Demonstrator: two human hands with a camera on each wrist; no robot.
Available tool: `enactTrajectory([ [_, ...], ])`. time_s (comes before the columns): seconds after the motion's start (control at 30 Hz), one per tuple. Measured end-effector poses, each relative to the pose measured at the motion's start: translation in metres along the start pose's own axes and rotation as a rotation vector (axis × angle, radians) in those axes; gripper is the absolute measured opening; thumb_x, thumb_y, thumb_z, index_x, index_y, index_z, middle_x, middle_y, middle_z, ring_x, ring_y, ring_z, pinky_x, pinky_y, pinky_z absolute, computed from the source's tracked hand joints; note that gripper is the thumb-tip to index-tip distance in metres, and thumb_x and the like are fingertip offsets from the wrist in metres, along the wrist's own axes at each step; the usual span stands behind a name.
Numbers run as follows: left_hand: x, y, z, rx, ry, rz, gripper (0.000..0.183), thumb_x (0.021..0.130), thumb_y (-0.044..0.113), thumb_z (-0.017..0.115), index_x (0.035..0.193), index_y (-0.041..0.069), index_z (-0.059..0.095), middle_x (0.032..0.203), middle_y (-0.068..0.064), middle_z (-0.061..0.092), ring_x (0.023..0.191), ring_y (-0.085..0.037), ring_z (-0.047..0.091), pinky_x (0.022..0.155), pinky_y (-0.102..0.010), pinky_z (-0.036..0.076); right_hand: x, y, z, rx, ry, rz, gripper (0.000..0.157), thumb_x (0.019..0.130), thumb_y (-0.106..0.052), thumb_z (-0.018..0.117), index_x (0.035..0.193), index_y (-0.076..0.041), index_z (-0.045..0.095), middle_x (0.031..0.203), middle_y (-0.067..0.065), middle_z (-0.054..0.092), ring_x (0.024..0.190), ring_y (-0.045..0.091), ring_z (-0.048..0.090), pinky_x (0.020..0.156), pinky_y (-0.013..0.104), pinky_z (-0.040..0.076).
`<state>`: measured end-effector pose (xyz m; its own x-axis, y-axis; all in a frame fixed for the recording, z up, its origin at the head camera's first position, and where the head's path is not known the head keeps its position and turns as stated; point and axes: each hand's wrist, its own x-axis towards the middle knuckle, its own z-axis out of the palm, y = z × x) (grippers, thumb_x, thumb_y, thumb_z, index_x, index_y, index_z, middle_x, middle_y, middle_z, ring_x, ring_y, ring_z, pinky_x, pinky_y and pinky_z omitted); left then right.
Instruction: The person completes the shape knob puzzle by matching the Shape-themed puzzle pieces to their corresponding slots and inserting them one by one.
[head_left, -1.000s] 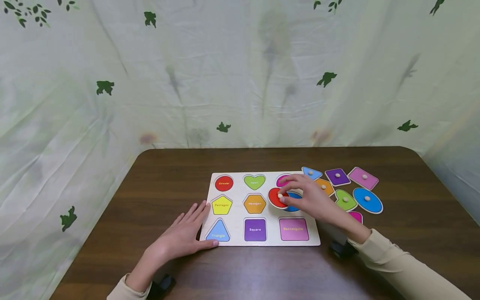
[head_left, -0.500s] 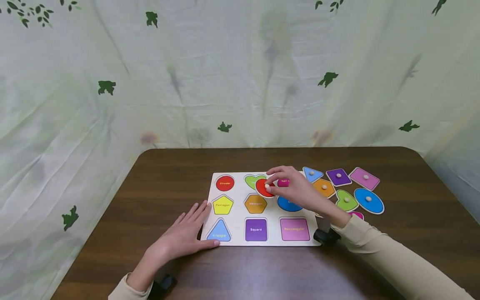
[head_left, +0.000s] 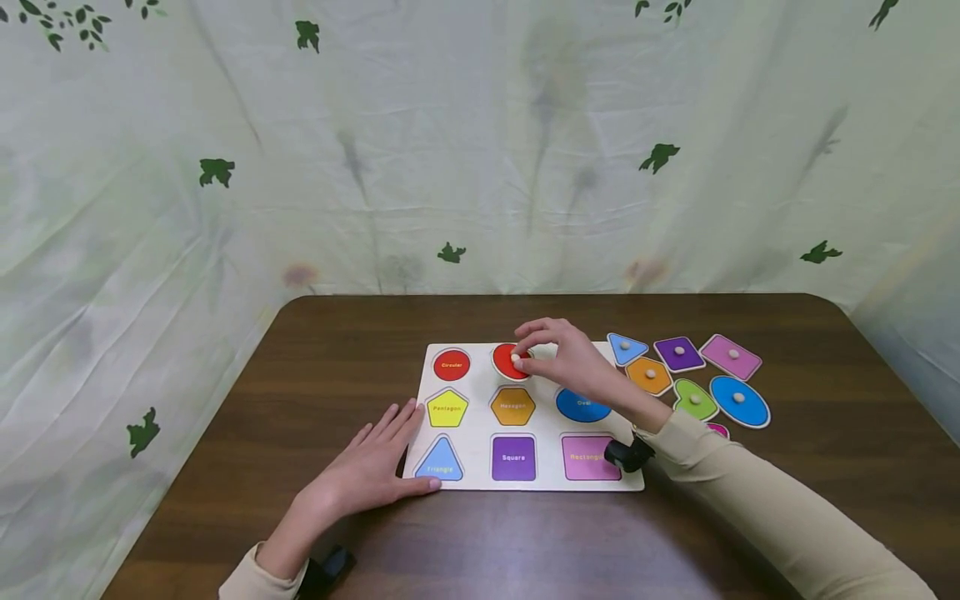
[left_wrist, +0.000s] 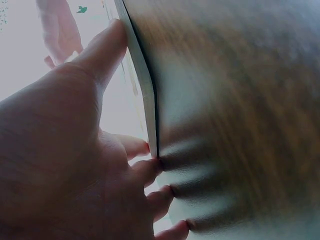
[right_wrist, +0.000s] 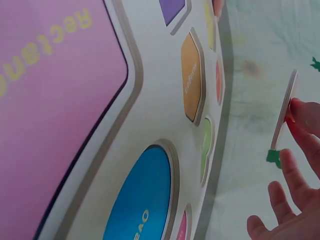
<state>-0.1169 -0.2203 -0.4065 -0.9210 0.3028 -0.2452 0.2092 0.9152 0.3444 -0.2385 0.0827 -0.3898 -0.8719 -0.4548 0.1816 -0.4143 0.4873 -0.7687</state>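
Note:
A white shape puzzle board (head_left: 480, 442) lies on the table, its recesses printed with coloured shapes and names. My right hand (head_left: 566, 360) pinches a red round puzzle piece (head_left: 507, 363) by its small white knob. In the head view that piece covers the heart recess; the right wrist view shows the piece (right_wrist: 284, 112) lifted clear of the board. My left hand (head_left: 367, 462) rests at the board's left edge, fingers straight and spread, thumb on the lower left corner by the triangle recess. The red Circular recess (head_left: 452, 365) is uncovered at the board's upper left.
Right of the board lie several knobbed pieces: a blue triangle (head_left: 627, 350), purple square (head_left: 679, 354), pink rectangle (head_left: 731, 358), orange hexagon (head_left: 649, 377), green heart (head_left: 696, 400) and blue oval (head_left: 740, 402). A magenta piece (head_left: 717, 430) is partly hidden by the right sleeve. Behind the table hangs a pale curtain (head_left: 480, 167).
My right hand has carried the red round piece leftward across the board, from over the oval recess to over the heart recess. My left hand has stayed at the board's edge.

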Motion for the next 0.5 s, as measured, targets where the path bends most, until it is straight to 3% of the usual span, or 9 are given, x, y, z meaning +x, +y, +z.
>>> enactTrajectory([
  [0.17, 0.001, 0.001, -0.001, -0.002, -0.004, -0.003, 0.11, 0.077, 0.07, 0.067, 0.158, 0.011, 0.021, 0.163, -0.009, 0.017, 0.148, -0.034, 0.012, 0.114, -0.061, 0.016, 0.01, -0.003, 0.006, -0.005, -0.027, -0.019, 0.013, 0.088, -0.026, 0.077, 0.098, -0.019, 0.078, 0.128, 0.0, 0.059, 0.127, 0.024, 0.04, 0.099, 0.055, 0.041],
  [0.5, 0.0, 0.001, -0.001, -0.007, -0.008, -0.007, 0.11, 0.077, 0.07, 0.066, 0.158, 0.011, 0.021, 0.163, -0.008, 0.016, 0.149, -0.033, 0.011, 0.114, -0.061, 0.015, 0.029, -0.007, 0.02, 0.025, -0.063, -0.038, 0.017, 0.086, -0.022, 0.078, 0.101, -0.015, 0.078, 0.128, 0.006, 0.059, 0.125, 0.024, 0.043, 0.096, 0.053, 0.046],
])
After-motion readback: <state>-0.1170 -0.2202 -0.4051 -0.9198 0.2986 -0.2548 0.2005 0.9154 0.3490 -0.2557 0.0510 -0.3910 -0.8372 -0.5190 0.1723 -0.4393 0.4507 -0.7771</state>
